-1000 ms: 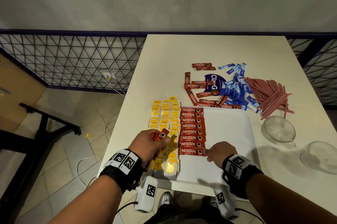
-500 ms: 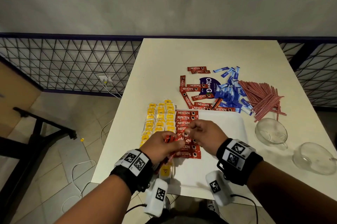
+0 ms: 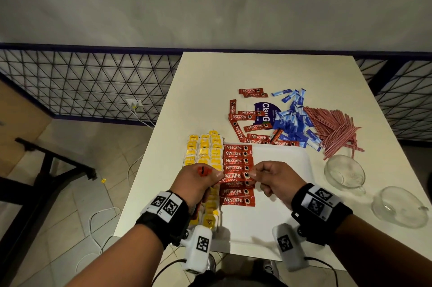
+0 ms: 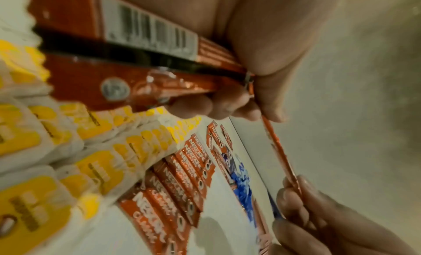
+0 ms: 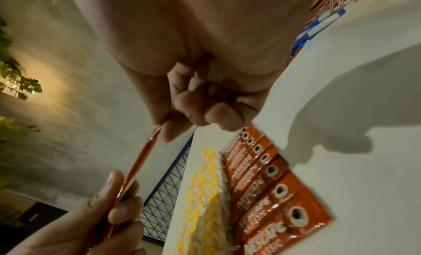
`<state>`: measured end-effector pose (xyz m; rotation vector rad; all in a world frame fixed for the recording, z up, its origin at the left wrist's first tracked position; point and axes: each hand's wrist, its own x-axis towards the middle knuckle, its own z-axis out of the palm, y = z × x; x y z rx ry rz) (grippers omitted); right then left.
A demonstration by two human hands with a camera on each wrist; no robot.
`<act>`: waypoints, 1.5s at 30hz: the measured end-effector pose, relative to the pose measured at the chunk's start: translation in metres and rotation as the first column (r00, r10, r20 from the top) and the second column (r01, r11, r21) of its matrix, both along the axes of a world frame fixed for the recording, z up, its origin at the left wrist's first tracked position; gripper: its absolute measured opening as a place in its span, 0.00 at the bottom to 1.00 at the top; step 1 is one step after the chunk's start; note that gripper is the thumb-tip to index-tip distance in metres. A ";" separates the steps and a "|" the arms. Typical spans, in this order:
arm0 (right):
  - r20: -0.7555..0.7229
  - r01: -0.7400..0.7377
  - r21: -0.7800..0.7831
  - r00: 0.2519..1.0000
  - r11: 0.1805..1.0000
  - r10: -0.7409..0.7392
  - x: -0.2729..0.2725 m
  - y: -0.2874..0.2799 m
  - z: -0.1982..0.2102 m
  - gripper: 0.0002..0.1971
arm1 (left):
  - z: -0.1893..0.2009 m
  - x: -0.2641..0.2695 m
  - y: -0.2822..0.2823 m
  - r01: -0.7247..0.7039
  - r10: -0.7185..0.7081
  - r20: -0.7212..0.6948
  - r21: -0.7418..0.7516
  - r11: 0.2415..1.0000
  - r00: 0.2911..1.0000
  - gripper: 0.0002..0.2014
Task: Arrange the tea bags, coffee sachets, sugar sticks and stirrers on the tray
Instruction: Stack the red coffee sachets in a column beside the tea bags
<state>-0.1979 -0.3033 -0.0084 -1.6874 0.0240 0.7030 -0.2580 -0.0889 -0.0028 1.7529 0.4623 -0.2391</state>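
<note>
A single red foil coffee sachet (image 3: pixel 236 177) is pinched at its two ends, by the left hand (image 3: pixel 198 181) and the right hand (image 3: pixel 278 179), and held level above the column of red sachets (image 3: pixel 237 200) on the white rectangular tray (image 3: pixel 280 158), probably for squaring with the rows. Spare red sachets (image 4: pixel 127 60) are kept clamped in the left fingers (image 4: pixel 193 105), likely as stock. Blue sugar sticks (image 3: pixel 294 123) and red-striped stirrers (image 3: pixel 336 130) lie on the bench (image 3: pixel 210 81) at one o'clock from the tray; yellow tea bags (image 3: pixel 205 148) flank its nine o'clock side.

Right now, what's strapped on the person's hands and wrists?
Both forearms are bare, no sleeves or gloves. The left hand and right hand each have a black wrist strap carrying white square-code tags, with a white camera pod hanging below, also tagged. Thin black cables trail from the pods.
</note>
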 end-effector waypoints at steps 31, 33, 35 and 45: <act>-0.164 -0.111 -0.661 0.986 0.742 0.001 -0.038 0.006 -0.059 0.07 | -0.012 -0.033 0.045 0.024 -0.020 -0.082 0.053 0.998 0.996 0.06; -0.153 -0.146 -0.695 0.987 0.704 0.054 -0.037 0.008 -0.056 0.06 | -0.011 -0.038 0.042 -0.006 0.010 -0.088 0.042 0.999 0.996 0.06; -0.149 -0.163 -0.709 0.986 0.686 0.080 -0.037 0.008 -0.056 0.06 | -0.010 -0.042 0.038 -0.016 0.021 -0.084 0.052 0.999 0.996 0.05; -0.160 -0.250 -0.744 0.967 0.620 0.197 -0.035 0.005 -0.058 0.13 | -0.010 -0.050 0.030 -0.032 0.038 -0.092 0.062 0.998 0.995 0.04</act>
